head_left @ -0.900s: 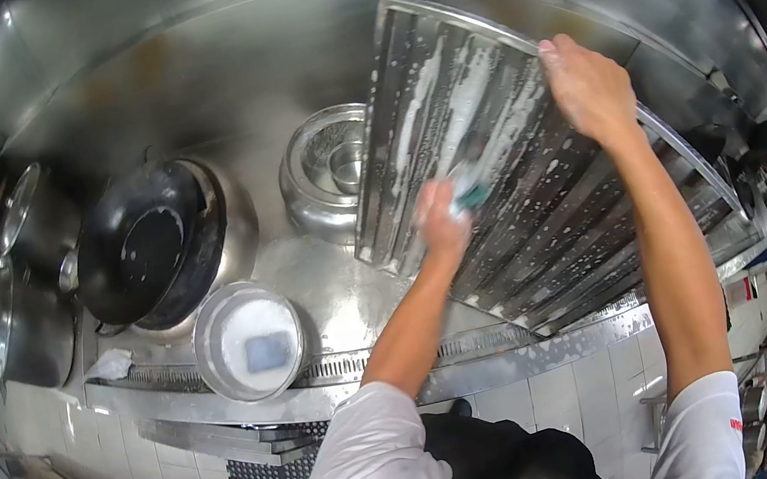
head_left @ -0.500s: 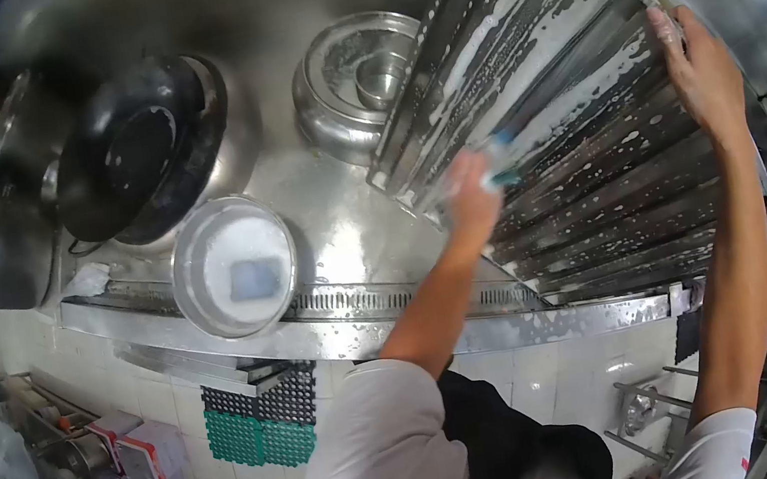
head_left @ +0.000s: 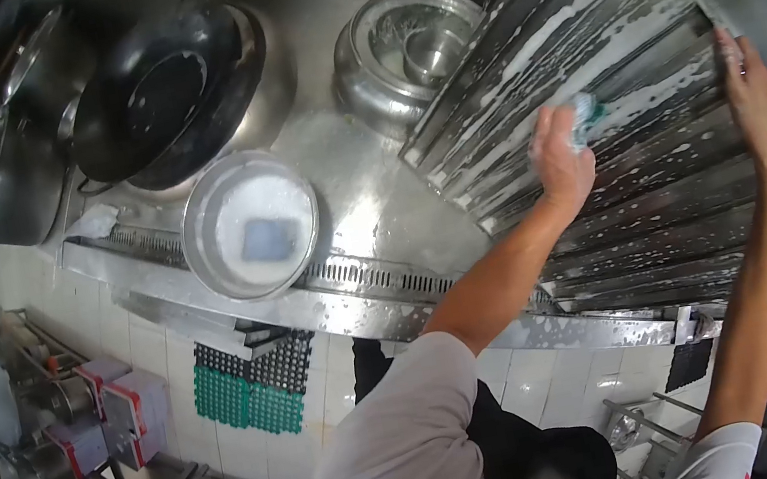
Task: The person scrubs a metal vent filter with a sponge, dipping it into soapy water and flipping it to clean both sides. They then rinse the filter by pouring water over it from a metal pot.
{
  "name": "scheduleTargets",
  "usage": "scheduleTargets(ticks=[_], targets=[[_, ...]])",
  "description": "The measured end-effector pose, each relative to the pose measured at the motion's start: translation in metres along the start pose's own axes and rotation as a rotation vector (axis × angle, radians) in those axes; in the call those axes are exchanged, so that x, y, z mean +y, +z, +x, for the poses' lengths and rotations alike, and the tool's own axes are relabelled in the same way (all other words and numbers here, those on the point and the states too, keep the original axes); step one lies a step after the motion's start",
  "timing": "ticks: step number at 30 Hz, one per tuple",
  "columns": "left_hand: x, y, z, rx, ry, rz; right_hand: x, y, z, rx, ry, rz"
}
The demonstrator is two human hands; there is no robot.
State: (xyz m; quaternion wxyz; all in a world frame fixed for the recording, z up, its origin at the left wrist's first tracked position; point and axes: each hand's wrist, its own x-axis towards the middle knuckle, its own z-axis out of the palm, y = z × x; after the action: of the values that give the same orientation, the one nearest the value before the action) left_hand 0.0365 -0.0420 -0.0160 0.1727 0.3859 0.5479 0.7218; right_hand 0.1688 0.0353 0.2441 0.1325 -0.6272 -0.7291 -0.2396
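Note:
A large ridged metal hood filter (head_left: 635,167), streaked with white suds, leans over the right side of the steel counter. My left hand (head_left: 564,153) is closed around a green scouring pad (head_left: 590,119) covered in foam and presses it onto the ridges. On the filter's right edge, my right hand (head_left: 752,91) grips the metal frame, fingers at the rim. Left of the filter stands a round metal basin (head_left: 203,254) of soapy water, with a bluish-grey block-shaped sponge (head_left: 269,239) in it.
Behind the basin a black wok (head_left: 148,106) rests tilted on other cookware. A rounded steel pot (head_left: 369,90) with a smaller cup inside stands beside the filter. Slotted drain grating (head_left: 379,276) runs along the counter front. Green and black mats (head_left: 247,394) lie on the tiled floor.
My left hand has moved the scouring pad up and to the right across the ridges. My right hand keeps its hold on the frame. The whole view has shifted slightly.

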Motion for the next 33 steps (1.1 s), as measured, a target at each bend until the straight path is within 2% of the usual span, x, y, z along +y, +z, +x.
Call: scheduleTargets(ticks=[2,4,6,7,8,9,10,12,14,15,17,18,19,20,21,22,23,24,25,27,28,29,30,32,33], targets=[[-0.018,-0.009,-0.014,-0.09,0.023,-0.012,-0.007,-0.005,-0.003,-0.002,0.004,0.048],[-0.068,-0.035,-0.029,-0.102,0.207,0.29,-0.007,-0.001,-0.004,0.033,-0.025,0.033],[-0.145,-0.044,-0.068,-0.12,0.12,0.382,-0.007,-0.01,-0.005,0.094,-0.043,-0.001],[-0.166,-0.064,-0.086,-0.233,-0.059,0.493,-0.016,-0.017,-0.006,0.029,-0.033,-0.003],[-0.207,-0.079,-0.11,-0.19,-0.115,0.497,-0.02,-0.021,-0.006,-0.037,-0.024,-0.006],[-0.234,-0.087,-0.123,-0.146,-0.176,0.496,-0.018,-0.019,-0.005,0.003,-0.048,-0.014],[-0.214,-0.093,-0.105,-0.142,-0.165,0.483,-0.021,-0.024,-0.004,0.019,-0.046,-0.021],[-0.162,-0.107,-0.081,-0.357,-0.198,0.525,-0.027,-0.03,-0.01,-0.049,-0.031,0.011],[-0.119,-0.113,-0.064,-0.303,-0.145,0.48,-0.027,-0.025,-0.007,0.093,-0.05,-0.007],[-0.094,-0.115,-0.058,-0.264,-0.111,0.433,-0.031,-0.03,-0.011,0.039,-0.037,0.012],[-0.027,-0.143,-0.017,-0.18,-0.165,0.364,-0.035,-0.042,-0.017,-0.062,-0.01,0.031],[-0.009,-0.169,0.007,-0.173,-0.008,0.355,-0.037,-0.048,-0.018,-0.108,-0.008,0.039],[0.007,-0.195,0.025,-0.081,0.057,0.485,-0.035,-0.051,-0.019,-0.09,0.019,0.045],[0.009,-0.232,0.045,-0.027,0.262,0.588,-0.032,-0.052,-0.02,-0.118,-0.052,0.085],[0.019,-0.267,0.065,-0.062,0.368,0.687,-0.028,-0.053,-0.02,-0.142,-0.125,0.126],[0.036,-0.298,0.082,-0.134,0.241,0.812,-0.023,-0.053,-0.02,-0.12,-0.099,0.136],[0.043,-0.323,0.09,-0.189,0.193,0.937,-0.018,-0.053,-0.021,-0.135,-0.182,0.226],[0.029,-0.349,0.097,-0.324,0.131,1.051,-0.014,-0.053,-0.022,-0.157,-0.269,0.314],[-0.001,-0.372,0.098,-0.456,0.059,1.166,-0.014,-0.061,-0.02,-0.26,-0.243,0.338],[-0.056,-0.401,0.095,-0.884,-0.132,1.33,-0.014,-0.063,-0.019,-0.252,-0.227,0.345],[-0.069,-0.403,0.091,-1.124,-0.25,1.298,-0.014,-0.064,-0.019,-0.261,-0.226,0.335],[-0.096,-0.411,0.094,-1.281,-0.43,1.145,-0.017,-0.067,-0.021,-0.252,-0.217,0.348],[-0.121,-0.424,0.085,-1.217,-0.305,1.086,-0.021,-0.071,-0.023,-0.269,-0.2,0.347],[-0.135,-0.424,0.092,-1.138,-0.996,0.716,-0.019,-0.077,-0.027,-0.286,-0.173,0.351],[-0.139,-0.427,0.09,-1.134,-1.009,0.724,-0.016,-0.075,-0.029,-0.241,-0.2,0.342]])
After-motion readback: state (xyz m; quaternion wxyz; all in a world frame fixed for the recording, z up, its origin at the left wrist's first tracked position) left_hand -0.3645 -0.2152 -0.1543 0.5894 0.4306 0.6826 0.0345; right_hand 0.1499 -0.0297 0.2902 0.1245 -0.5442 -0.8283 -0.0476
